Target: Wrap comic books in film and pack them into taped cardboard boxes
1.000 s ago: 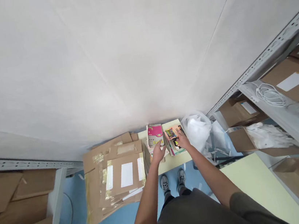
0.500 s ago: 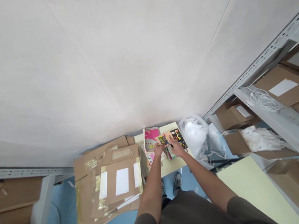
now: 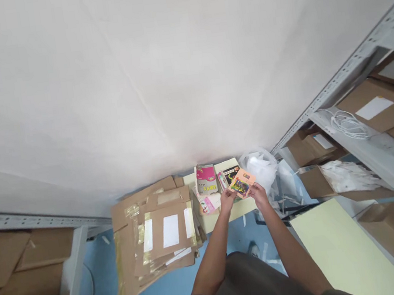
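Observation:
A small orange-pink book (image 3: 244, 181) with a dark, colourful picture on its cover is held between my two hands over a pale yellow table. My left hand (image 3: 227, 199) grips its lower left corner. At its right edge, my right hand (image 3: 258, 192) pinches it. Beneath it lies a black book (image 3: 228, 175), partly hidden. To the left, a pink and grey book (image 3: 206, 180) rests on a white and pink book (image 3: 208, 203). The pale yellow table (image 3: 215, 221) shows along its front edge.
Flattened cardboard boxes (image 3: 157, 235) are stacked left of the table. A white plastic bag (image 3: 261, 170) stands at its right. Shelves with cardboard boxes (image 3: 377, 109) line the right side, and more boxes (image 3: 27, 266) the left. A yellow board (image 3: 344, 244) lies at lower right.
The small book has moved right and turned, with its cover more fully in view. My right hand has shifted to its right edge. The camera view has swung slightly left.

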Demonstrator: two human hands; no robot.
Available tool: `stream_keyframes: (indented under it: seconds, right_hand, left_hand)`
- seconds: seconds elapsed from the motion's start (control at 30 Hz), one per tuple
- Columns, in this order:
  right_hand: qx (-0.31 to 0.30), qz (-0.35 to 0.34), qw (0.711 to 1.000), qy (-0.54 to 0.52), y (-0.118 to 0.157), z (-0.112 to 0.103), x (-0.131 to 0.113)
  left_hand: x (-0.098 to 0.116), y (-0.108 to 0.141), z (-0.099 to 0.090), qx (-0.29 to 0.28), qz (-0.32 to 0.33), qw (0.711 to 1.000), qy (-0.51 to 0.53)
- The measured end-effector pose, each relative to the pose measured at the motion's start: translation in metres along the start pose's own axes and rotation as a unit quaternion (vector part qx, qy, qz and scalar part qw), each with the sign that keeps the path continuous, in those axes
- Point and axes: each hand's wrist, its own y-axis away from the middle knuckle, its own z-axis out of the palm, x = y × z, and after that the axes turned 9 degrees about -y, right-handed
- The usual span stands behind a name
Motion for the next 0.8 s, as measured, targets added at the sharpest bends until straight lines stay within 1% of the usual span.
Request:
stream_keyframes:
  seconds: [0.03,0.07,0.1,0.13,0.2,0.27,0.3,0.37,0.43,0.5,0.57,0.63,0.7,0.8]
  right_hand:
    - [-0.006,0.003,1.000,0.000,0.003,-0.006,-0.009]
    - [-0.014,0.005,1.000,0.001,0.007,-0.013,-0.017]
    - [-0.021,0.006,1.000,0.002,0.011,-0.021,-0.026]
    - [-0.027,0.005,1.000,0.001,0.015,-0.030,-0.033]
    - [-0.032,-0.003,0.999,-0.006,0.026,-0.052,-0.048]
    - [-0.017,-0.017,0.999,-0.022,0.038,-0.082,-0.060]
    - [-0.003,-0.025,0.999,-0.034,0.045,-0.100,-0.065]
    - [0.027,-0.035,0.997,-0.059,0.063,-0.144,-0.076]
    - [0.045,-0.042,0.995,-0.082,0.086,-0.195,-0.086]
    - [0.060,-0.048,0.992,-0.099,0.112,-0.250,-0.094]
    - [0.088,-0.054,0.988,-0.112,0.141,-0.304,-0.099]
    - [0.126,-0.061,0.982,-0.124,0.170,-0.356,-0.102]
    - [0.161,-0.073,0.974,-0.140,0.200,-0.403,-0.104]
    - [0.206,-0.101,0.958,-0.175,0.246,-0.463,-0.107]
  left_hand:
    - [0.005,0.001,-0.003,0.002,-0.004,1.000,-0.008]
    - [0.011,0.002,-0.006,-0.007,-0.004,1.000,-0.018]
    - [0.017,0.003,-0.006,-0.040,-0.001,0.999,-0.034]
    - [0.023,0.004,-0.004,-0.086,0.005,0.995,-0.054]
    - [0.033,0.007,0.011,-0.172,0.019,0.981,-0.088]
    - [0.037,0.014,0.038,-0.223,0.027,0.968,-0.113]
    - [0.036,0.020,0.056,-0.237,0.027,0.963,-0.123]
    - [0.029,0.035,0.099,-0.260,0.020,0.955,-0.139]
    - [0.017,0.056,0.148,-0.283,0.011,0.948,-0.145]
    - [0.000,0.079,0.200,-0.307,0.006,0.940,-0.146]
    - [-0.018,0.104,0.251,-0.333,0.001,0.930,-0.157]
    - [-0.037,0.128,0.300,-0.364,-0.006,0.912,-0.189]
    - [-0.054,0.151,0.346,-0.393,-0.008,0.891,-0.227]
    - [-0.075,0.183,0.409,-0.443,0.008,0.857,-0.261]
